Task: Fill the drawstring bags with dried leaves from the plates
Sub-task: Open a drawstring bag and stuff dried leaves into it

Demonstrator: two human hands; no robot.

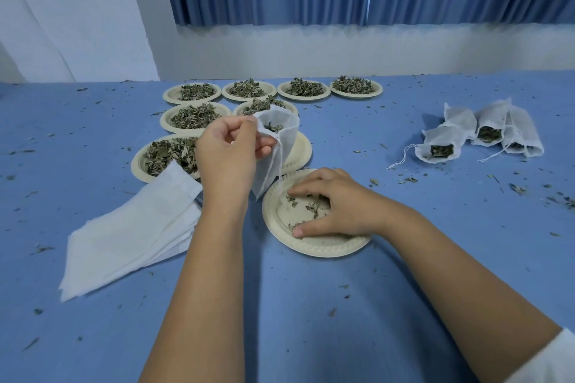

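My left hand pinches the rim of a white drawstring bag and holds it up with its mouth open; a few dried leaves show inside. Its string hangs down toward the near plate. That cream plate holds only a few scattered leaves. My right hand rests palm down on this plate, fingers curled over the leaves. Whether it grips any is hidden. Behind the bag lies another plate, mostly hidden by the bag.
Several plates heaped with dried leaves stand in rows at the back and left. A stack of flat white bags lies at the left. Filled bags lie at the right. Leaf crumbs dot the blue table.
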